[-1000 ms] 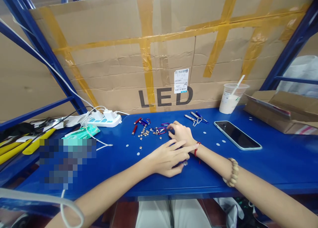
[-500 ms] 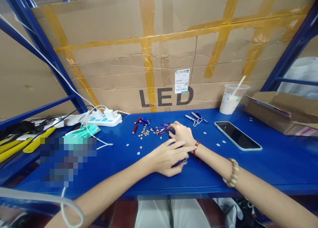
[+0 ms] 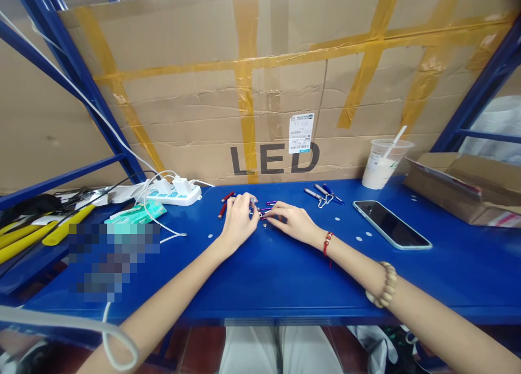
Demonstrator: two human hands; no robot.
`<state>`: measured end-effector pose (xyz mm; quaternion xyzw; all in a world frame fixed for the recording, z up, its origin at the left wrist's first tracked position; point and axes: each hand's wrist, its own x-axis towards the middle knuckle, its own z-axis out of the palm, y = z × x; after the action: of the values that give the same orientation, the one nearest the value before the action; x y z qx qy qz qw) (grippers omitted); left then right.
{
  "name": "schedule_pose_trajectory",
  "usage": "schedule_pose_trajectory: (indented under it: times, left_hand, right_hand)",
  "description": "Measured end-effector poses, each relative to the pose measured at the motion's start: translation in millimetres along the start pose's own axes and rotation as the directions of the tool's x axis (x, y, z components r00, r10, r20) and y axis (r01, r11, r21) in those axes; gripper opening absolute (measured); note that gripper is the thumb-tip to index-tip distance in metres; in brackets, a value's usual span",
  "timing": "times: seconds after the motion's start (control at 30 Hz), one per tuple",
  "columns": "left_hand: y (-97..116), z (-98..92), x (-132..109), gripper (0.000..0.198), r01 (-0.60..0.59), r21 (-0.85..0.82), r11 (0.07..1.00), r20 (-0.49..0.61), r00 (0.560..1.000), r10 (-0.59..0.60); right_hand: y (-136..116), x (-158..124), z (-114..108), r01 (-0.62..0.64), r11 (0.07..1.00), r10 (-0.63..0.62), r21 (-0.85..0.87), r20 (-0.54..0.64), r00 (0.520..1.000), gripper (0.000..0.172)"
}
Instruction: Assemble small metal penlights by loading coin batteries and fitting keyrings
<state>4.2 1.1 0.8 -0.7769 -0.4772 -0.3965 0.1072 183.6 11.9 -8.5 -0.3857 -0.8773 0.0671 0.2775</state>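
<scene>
Carabiner clips [image 3: 272, 203], between my two hands

Left hand [image 3: 241, 220]: fingers curled, pale disc [image 3: 253, 200] at the tips; whether pinched, I cannot tell. Right hand [image 3: 295, 222]: thumb and fingers narrowed beside the clips; hold unclear. Clips: on the blue table [image 3: 280, 287]. Leftward: red tubes [image 3: 222, 210], partly behind my hand. Rightward, well apart: silver tubes [image 3: 313, 194], blue tube [image 3: 334, 195]; I judge these dealt with, the middle cluster unfinished, remaining count hidden.

A head-worn camera looks forward and down over the desk [image 3: 293, 287] toward a cardboard panel [image 3: 195, 119], close enough to take in left hand [image 3: 239, 221], right hand [image 3: 299, 224] and lap [image 3: 252, 352].
</scene>
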Motion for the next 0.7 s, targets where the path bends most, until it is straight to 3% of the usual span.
schedule_pose_trajectory:
  times: [0.13,0.27,0.4,0.53,0.7]
  left_hand:
    - [-7.2,2.1,1.2,0.005,0.113,-0.006,0.994,0.042,0.993,-0.113]
    - [0.0,3.8,-1.2,0.008,0.031,-0.024,0.999,0.091,0.995,-0.029]
    - [9.2,0.6,-3.5,0.008,-0.01,-0.018,1.0,0.204,0.979,0.013]
    - [11.4,-4.2,-3.2,0.011,0.059,0.015,0.998,0.314,0.947,-0.061]
    - [6.8,-3.7,-2.2,0.019,0.117,0.048,0.992,0.347,0.929,-0.126]
  right_hand:
    - [3.6,-0.1,3.6,0.116,0.993,-0.117,0.014,0.046,0.992,0.027]
    - [8.6,1.5,8.0,0.161,0.987,-0.159,-0.012,0.087,0.983,0.021]
    - [8.9,2.3,7.6,0.135,0.991,-0.133,-0.019,0.081,0.988,0.018]
    - [6.8,2.2,4.9,0.088,0.995,-0.084,-0.045,0.081,0.993,0.02]
    - [6.2,2.2,3.4,0.049,0.999,-0.049,0.004,0.076,0.996,0.014]
